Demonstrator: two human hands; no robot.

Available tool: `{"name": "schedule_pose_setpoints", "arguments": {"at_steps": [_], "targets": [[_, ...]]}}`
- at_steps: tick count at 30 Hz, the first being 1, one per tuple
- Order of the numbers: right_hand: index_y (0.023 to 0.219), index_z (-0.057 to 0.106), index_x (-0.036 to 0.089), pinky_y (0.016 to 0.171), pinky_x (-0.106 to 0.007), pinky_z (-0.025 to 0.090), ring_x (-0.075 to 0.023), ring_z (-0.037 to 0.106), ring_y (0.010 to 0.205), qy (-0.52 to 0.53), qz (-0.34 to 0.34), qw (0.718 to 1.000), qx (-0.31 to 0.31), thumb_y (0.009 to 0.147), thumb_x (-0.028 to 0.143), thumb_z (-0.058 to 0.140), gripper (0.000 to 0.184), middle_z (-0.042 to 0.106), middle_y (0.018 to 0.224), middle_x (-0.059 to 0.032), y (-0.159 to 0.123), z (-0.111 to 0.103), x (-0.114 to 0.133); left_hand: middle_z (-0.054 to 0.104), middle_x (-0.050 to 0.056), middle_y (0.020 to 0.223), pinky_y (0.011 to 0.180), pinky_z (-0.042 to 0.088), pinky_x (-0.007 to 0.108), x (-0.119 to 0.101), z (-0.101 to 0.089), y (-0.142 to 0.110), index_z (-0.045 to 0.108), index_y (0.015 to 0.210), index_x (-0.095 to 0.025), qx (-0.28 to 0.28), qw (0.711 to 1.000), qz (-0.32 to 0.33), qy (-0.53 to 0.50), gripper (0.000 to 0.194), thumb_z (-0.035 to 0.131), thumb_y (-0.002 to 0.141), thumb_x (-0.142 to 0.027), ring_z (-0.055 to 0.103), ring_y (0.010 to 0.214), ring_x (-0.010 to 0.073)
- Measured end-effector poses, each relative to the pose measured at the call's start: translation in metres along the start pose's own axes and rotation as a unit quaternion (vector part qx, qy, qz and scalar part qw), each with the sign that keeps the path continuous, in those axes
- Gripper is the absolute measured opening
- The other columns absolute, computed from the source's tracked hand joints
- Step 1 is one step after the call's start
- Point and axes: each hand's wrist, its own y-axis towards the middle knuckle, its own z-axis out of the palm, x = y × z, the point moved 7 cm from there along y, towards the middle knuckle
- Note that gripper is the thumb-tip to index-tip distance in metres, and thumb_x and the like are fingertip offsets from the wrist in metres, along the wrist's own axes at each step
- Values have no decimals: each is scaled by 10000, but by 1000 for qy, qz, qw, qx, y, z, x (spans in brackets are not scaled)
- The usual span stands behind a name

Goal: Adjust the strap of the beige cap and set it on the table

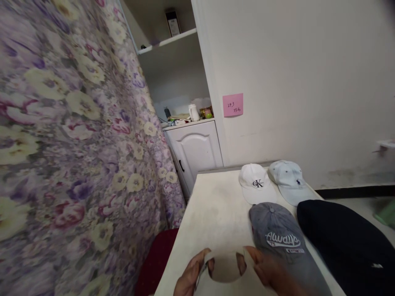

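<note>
Both my hands are at the near edge of a white table, gripping a pale curved piece that looks like a cap's brim or strip. My left hand pinches its left end, and my right hand pinches its right end. Just to the right of my right hand lies a grey cap with white lettering. Behind it sit a white cap with a black logo and a pale blue cap. A black cap lies at the far right.
A flowered purple curtain hangs along the left. A white cupboard with a cup and small items on top stands behind the table. A pink sticky note is on the white wall. A dark red seat sits below the table's left edge.
</note>
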Motion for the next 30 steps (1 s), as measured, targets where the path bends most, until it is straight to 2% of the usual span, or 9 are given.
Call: {"name": "schedule_pose_setpoints", "arguments": {"at_steps": [3, 6, 10, 12, 14, 17, 23, 26, 30], "targets": [[951, 742, 216, 768, -391, 502, -287, 652, 868, 13, -20, 998, -65, 654, 619, 731, 501, 725, 806, -61, 8, -8, 9, 819, 81, 1054, 994, 502, 328, 12, -10, 11, 825, 981, -187, -27, 998, 3, -55, 292, 794, 751, -364, 703, 1098, 291], [911, 758, 211, 817, -418, 502, -314, 657, 906, 27, -24, 994, -101, 622, 600, 771, 485, 746, 834, -81, 14, -14, 19, 790, 114, 1152, 1078, 443, 372, 18, 1, 20, 804, 1076, -173, 35, 995, -19, -88, 367, 747, 779, -381, 658, 1190, 327], [904, 767, 220, 872, -427, 492, -313, 667, 940, 90, -9, 993, -81, 663, 561, 754, 417, 757, 857, -76, 18, -4, 32, 771, 123, 1194, 1092, 422, 447, 20, 20, 25, 696, 1282, -269, 119, 980, -65, -148, 452, 678, 846, -386, 694, 1136, 326], [902, 768, 231, 901, -438, 483, -326, 668, 974, 111, -4, 990, -86, 655, 559, 757, 410, 763, 872, -72, 18, 1, 39, 794, 92, 1129, 1062, 449, 448, 20, 22, 30, 679, 1293, -337, 113, 978, -58, -163, 393, 628, 903, -340, 734, 1048, 287], [887, 775, 233, 928, -441, 476, -338, 664, 1008, 113, -3, 987, -117, 632, 591, 768, 440, 774, 890, -73, 19, -1, 42, 812, 61, 1049, 1043, 469, 419, 21, 16, 36, 682, 1283, -359, 75, 981, -44, -171, 360, 595, 938, -302, 748, 1006, 252], [887, 781, 212, 982, -435, 462, -342, 663, 1056, 127, 16, 979, -161, 612, 605, 786, 480, 791, 910, -74, 24, -16, 34, 813, 55, 1031, 1024, 488, 377, 26, 2, 51, 689, 1283, -320, 29, 985, -36, -168, 360, 612, 933, -294, 736, 1030, 243], [851, 797, 183, 1051, -384, 443, -284, 730, 999, 216, 91, 959, -158, 796, 397, 733, 229, 823, 798, -57, 28, -49, -3, 801, 73, 1091, 1047, 474, 414, 37, -24, 79, 624, 1362, -315, 49, 983, -71, -165, 445, 626, 918, -290, 738, 1017, 259], [865, 801, 141, 1016, -378, 484, -278, 760, 916, 251, 106, 950, -156, 812, 371, 737, 245, 825, 777, -66, 25, -58, -18, 808, 52, 1075, 1062, 460, 412, 40, -25, 83, 648, 1330, -352, 67, 975, -69, -201, 404, 583, 937, -286, 738, 1024, 254], [938, 792, 140, 959, -395, 525, -285, 760, 901, 256, 56, 949, -175, 739, 285, 805, 247, 828, 820, -74, 25, -65, -22, 808, 47, 1075, 1038, 473, 385, 40, -18, 79, 670, 1307, -337, 112, 956, -76, -260, 398, 590, 918, -315, 742, 985, 237]]}}
